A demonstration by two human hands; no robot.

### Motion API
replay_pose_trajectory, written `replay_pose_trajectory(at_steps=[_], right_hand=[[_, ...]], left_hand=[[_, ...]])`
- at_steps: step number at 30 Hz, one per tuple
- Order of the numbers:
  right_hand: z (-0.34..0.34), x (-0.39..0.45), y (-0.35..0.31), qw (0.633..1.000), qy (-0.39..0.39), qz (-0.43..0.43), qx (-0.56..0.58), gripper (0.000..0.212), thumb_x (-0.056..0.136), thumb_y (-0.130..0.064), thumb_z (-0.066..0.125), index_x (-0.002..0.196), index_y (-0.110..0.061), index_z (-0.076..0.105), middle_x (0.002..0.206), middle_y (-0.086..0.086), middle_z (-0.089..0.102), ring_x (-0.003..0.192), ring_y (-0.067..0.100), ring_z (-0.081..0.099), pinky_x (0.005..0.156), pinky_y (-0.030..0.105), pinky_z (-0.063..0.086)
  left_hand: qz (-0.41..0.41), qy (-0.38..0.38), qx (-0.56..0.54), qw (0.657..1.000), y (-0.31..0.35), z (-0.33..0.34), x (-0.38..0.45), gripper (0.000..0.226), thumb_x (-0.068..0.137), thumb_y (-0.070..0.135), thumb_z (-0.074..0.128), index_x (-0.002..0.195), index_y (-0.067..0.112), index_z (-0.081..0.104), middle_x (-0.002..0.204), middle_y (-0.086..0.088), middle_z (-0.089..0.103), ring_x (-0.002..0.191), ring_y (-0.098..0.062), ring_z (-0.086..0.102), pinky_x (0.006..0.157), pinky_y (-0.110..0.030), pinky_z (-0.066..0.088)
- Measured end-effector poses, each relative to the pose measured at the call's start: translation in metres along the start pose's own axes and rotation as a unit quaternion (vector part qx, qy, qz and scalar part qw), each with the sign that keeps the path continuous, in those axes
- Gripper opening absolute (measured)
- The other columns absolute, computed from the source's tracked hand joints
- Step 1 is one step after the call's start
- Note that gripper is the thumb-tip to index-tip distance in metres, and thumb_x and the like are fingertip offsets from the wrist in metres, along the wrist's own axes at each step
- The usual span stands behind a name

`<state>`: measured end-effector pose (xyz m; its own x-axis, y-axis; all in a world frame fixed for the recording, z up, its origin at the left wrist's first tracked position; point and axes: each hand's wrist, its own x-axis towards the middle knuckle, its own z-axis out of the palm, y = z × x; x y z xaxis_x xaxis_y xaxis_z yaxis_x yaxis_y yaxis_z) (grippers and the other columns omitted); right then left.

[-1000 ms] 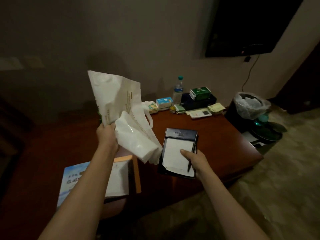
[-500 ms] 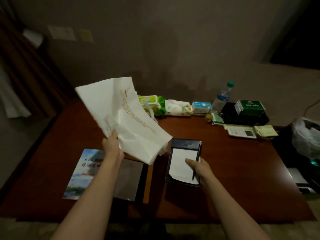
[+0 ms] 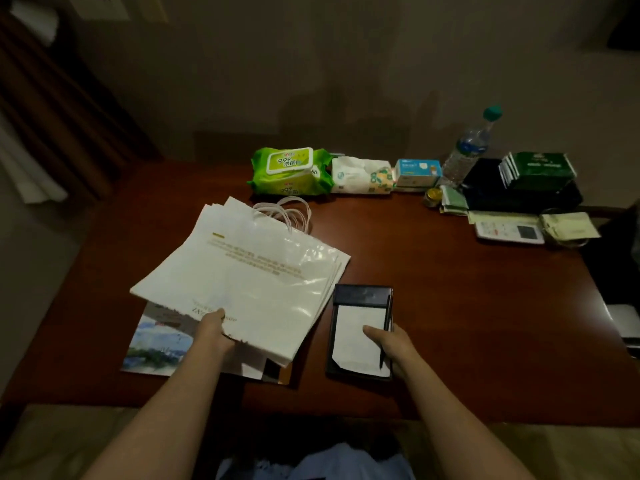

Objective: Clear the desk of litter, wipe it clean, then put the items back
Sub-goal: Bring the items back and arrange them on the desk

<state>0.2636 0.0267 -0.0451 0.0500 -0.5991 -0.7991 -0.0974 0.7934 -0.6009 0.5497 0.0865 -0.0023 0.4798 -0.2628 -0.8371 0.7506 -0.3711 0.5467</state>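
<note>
The left hand [image 3: 217, 329] holds the near edge of a stack of flat white paper bags with gold writing [image 3: 249, 282], with its fingers clamped on the edge. The bags lie low over the dark red wooden bench [image 3: 467, 306], and their white rope handles [image 3: 289, 213] point to the far side. Under the bags lies a thin booklet with a blue and green picture on it [image 3: 156, 344].

The right hand [image 3: 388, 342] grips a black notepad holder with white paper in it [image 3: 360, 332], just beside the bags. Its thumb lies on the paper and its fingers curl round the right edge. A dark pen [image 3: 386, 330] sits along that edge.

At the back of the bench sit a green pack of wet wipes [image 3: 289, 171], a soft white tissue pack [image 3: 362, 174], a small blue and white box [image 3: 417, 172], a clear water bottle with a green cap [image 3: 472, 145] and a stack of dark green packets [image 3: 536, 168] on a black tray [image 3: 526, 199].
</note>
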Motion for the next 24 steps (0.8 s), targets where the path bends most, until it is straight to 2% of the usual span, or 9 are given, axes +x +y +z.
replay_pose_trajectory(at_steps=[5,10,15,16,17,18,19,21,24], right_hand=[[-0.005,0.000,0.009,0.994,0.045,-0.016,-0.101,0.033,0.085,-0.009,0.070,0.114,-0.004,0.056,0.115,0.018,0.064,0.099,0.033,0.063,0.087,0.043,0.053],[-0.004,-0.003,0.003,0.943,0.104,-0.032,-0.316,0.050,0.088,-0.029,0.066,0.125,-0.001,0.047,0.122,0.015,0.057,0.109,0.031,0.057,0.077,0.032,0.046],[-0.011,-0.008,-0.001,0.892,0.144,-0.106,-0.415,0.028,0.094,-0.026,0.055,0.107,-0.001,0.051,0.110,0.015,0.057,0.089,0.024,0.054,0.063,0.028,0.039],[-0.013,-0.008,-0.002,0.887,0.139,-0.112,-0.425,0.024,0.094,-0.025,0.055,0.102,-0.003,0.051,0.107,0.013,0.058,0.085,0.022,0.052,0.059,0.027,0.036],[-0.015,-0.009,-0.003,0.885,0.133,-0.114,-0.430,0.021,0.094,-0.025,0.056,0.098,-0.006,0.049,0.104,0.012,0.058,0.082,0.021,0.050,0.055,0.027,0.034],[-0.016,-0.009,-0.004,0.885,0.127,-0.115,-0.432,0.019,0.093,-0.025,0.056,0.094,-0.008,0.048,0.099,0.009,0.057,0.080,0.020,0.050,0.052,0.027,0.032],[-0.017,-0.009,-0.004,0.886,0.123,-0.115,-0.433,0.017,0.092,-0.023,0.057,0.092,-0.009,0.047,0.094,0.007,0.055,0.079,0.019,0.050,0.050,0.026,0.031],[-0.019,-0.007,-0.003,0.884,0.115,-0.113,-0.438,0.014,0.091,-0.019,0.056,0.085,-0.011,0.046,0.085,0.003,0.051,0.075,0.018,0.050,0.048,0.024,0.030],[-0.021,-0.004,0.000,0.882,0.132,-0.099,-0.441,0.025,0.091,-0.012,0.050,0.069,-0.014,0.038,0.072,0.000,0.044,0.063,0.015,0.045,0.045,0.025,0.026]], left_hand=[[0.006,0.025,0.035,0.999,-0.002,-0.001,0.003,0.040,0.103,0.007,0.032,0.142,0.000,0.035,0.144,-0.021,0.041,0.131,-0.037,0.041,0.105,-0.049,0.033],[-0.040,0.011,0.007,0.999,-0.010,-0.005,0.007,0.043,0.101,0.004,0.032,0.144,0.008,0.035,0.143,-0.015,0.044,0.131,-0.032,0.042,0.107,-0.047,0.034],[-0.060,0.012,0.023,0.998,-0.010,-0.013,0.014,0.044,0.100,0.003,0.031,0.143,0.010,0.036,0.140,-0.014,0.047,0.129,-0.033,0.045,0.105,-0.048,0.037],[-0.065,0.010,0.023,0.998,-0.010,-0.014,0.018,0.042,0.099,0.002,0.031,0.139,0.009,0.040,0.133,-0.015,0.053,0.122,-0.034,0.051,0.098,-0.047,0.045],[-0.073,0.012,0.035,0.997,-0.010,-0.014,0.022,0.035,0.097,0.002,0.031,0.129,0.006,0.046,0.119,-0.015,0.059,0.107,-0.035,0.057,0.080,-0.045,0.055],[-0.083,0.011,0.055,0.995,-0.008,-0.013,0.024,0.026,0.096,0.002,0.031,0.115,0.004,0.049,0.100,-0.016,0.060,0.088,-0.035,0.057,0.055,-0.043,0.057],[-0.090,0.018,0.078,0.993,-0.006,-0.012,0.026,0.019,0.097,0.003,0.031,0.100,0.003,0.049,0.086,-0.015,0.054,0.074,-0.032,0.052,0.036,-0.042,0.050],[-0.087,0.029,0.098,0.991,-0.006,-0.011,0.030,0.022,0.098,0.004,0.032,0.080,0.005,0.044,0.079,-0.013,0.048,0.064,-0.028,0.046,0.031,-0.035,0.046],[-0.076,0.036,0.090,0.992,-0.008,-0.016,0.034,0.016,0.094,0.004,0.035,0.082,0.005,0.046,0.081,-0.012,0.051,0.067,-0.027,0.050,0.042,-0.033,0.051]])
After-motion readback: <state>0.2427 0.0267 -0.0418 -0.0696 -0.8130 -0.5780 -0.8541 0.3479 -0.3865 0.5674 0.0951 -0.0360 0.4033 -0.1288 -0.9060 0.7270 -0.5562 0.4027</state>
